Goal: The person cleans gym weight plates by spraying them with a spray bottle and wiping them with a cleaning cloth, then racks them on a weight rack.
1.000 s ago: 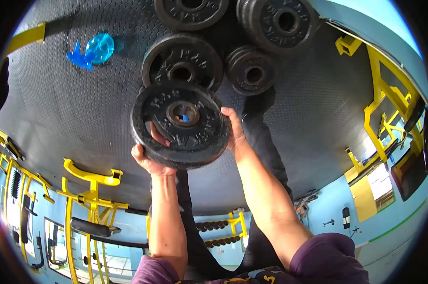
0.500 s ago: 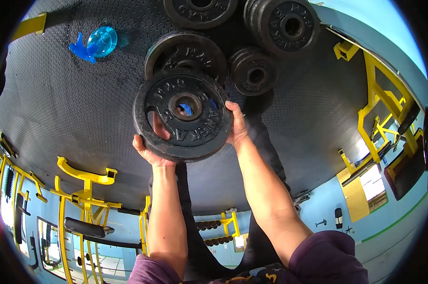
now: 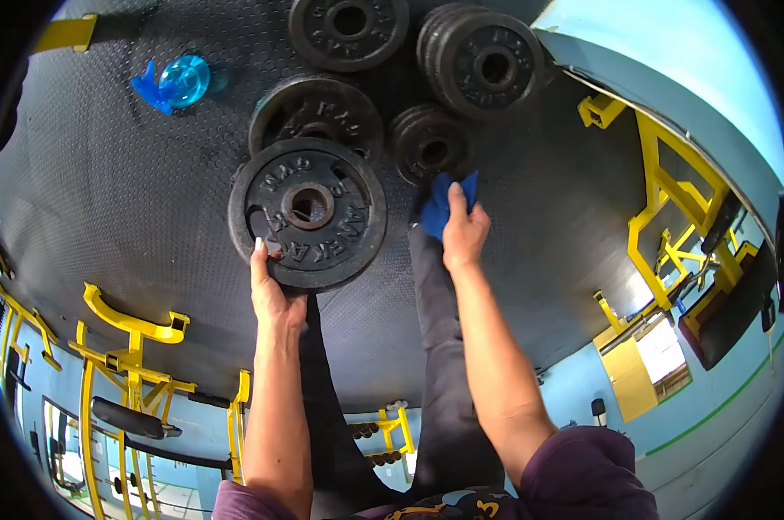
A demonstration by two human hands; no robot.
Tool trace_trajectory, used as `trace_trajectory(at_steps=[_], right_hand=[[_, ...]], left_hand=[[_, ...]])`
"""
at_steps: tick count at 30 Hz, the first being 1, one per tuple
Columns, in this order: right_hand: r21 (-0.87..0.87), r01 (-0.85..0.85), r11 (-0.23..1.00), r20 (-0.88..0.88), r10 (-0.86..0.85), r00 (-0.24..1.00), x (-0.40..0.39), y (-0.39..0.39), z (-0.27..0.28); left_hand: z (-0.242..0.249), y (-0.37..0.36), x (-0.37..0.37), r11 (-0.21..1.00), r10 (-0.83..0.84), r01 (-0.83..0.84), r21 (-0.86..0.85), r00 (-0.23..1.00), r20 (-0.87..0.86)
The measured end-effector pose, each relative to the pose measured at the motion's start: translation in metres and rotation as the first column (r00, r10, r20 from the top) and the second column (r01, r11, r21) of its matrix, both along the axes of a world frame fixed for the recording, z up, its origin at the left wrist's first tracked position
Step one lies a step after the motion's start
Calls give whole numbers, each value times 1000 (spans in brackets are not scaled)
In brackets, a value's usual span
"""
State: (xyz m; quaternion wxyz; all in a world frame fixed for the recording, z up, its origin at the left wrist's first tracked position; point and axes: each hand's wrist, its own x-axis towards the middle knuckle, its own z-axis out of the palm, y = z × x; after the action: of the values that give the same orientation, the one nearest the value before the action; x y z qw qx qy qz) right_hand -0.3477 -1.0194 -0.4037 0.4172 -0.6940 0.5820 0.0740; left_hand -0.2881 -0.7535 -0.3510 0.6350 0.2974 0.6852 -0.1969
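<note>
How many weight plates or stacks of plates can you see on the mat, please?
5: one held by the left hand at, one behind it, a small stack, one at top, a stack top right. Stacks may hide more.

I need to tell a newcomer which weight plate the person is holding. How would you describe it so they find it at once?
Start from the black studded rubber mat where several black iron plates lie. The held weight plate is nearest the person, just below another flat plate. It alone is gripped at its lower rim by the left hand, while the right hand holds a blue cloth beside it.
</note>
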Motion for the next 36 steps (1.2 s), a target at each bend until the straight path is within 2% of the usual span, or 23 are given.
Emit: trace_trajectory(at_steps=[3,4,5,6,8,10,12,13,14,16,18,19,21,22,24,25,26,28,30,32,34,35,36], right_hand=[[24,-99,995,106,96,990,25,-9,-15],[84,-304,949,-54,309,949,27,-12,-23],[166,-487,857,-196,513,836,50,-3,-17],[100,-684,722,-571,605,555,63,17,-1],[-203,-850,486,-375,763,526,97,42,25],[-78,-866,493,-22,868,496,151,83,33],[-88,-921,379,318,887,335,197,133,3],[-197,-926,321,377,897,231,220,161,-21],[-301,-916,267,427,896,121,241,186,-46],[-456,-874,168,309,951,22,287,228,-101],[-572,-806,151,301,953,-35,321,250,-145],[-566,-811,147,307,951,-41,334,260,-152],[-473,-881,4,319,933,-167,358,270,-156],[-469,-883,-7,315,933,-175,363,275,-157],[-245,-960,-135,165,970,-178,368,281,-152],[-230,-968,-95,228,962,-149,362,272,-123],[-221,-970,-101,221,963,-151,347,256,-115],[-389,-915,108,644,742,-186,322,216,-99],[-177,-981,78,766,636,-88,285,171,-39],[147,-989,-11,794,598,112,236,132,14],[190,-975,-120,793,604,80,190,109,42],[302,-943,-138,732,667,137,170,99,52],[415,-898,-144,661,726,188,150,91,59]], left_hand=[[6,-11,9,999,2,-5,40,998,70],[1,-9,4,998,15,-21,67,996,91],[1,-9,4,995,15,-21,96,998,66],[2,-9,5,995,29,-35,91,998,58],[-1,-7,3,994,53,-58,95,997,56],[-1,-7,5,988,83,-86,132,996,28],[1,-7,9,981,119,-119,153,993,12],[-4,-4,4,981,131,-131,142,991,8],[-2,-3,5,977,155,-147,155,987,-40],[-11,1,-7,976,110,-108,191,994,-3],[-10,4,-4,976,96,-87,202,995,-37],[-11,6,-3,976,85,-73,204,995,-50],[-11,9,-3,979,72,-63,194,996,-43],[-11,11,-1,979,82,-72,189,995,-48],[-12,16,0,982,32,-32,184,999,0],[-16,20,-5,981,13,-16,196,1000,16],[-17,21,-3,977,11,-18,213,999,32],[-22,26,-4,980,8,-21,196,998,67],[-18,28,9,978,48,-69,198,992,113],[-16,33,17,984,43,-67,163,988,145],[-19,37,21,987,20,-49,153,982,188],[-21,39,20,993,45,-65,99,979,198],[-19,39,24,991,-5,-22,133,981,195]])
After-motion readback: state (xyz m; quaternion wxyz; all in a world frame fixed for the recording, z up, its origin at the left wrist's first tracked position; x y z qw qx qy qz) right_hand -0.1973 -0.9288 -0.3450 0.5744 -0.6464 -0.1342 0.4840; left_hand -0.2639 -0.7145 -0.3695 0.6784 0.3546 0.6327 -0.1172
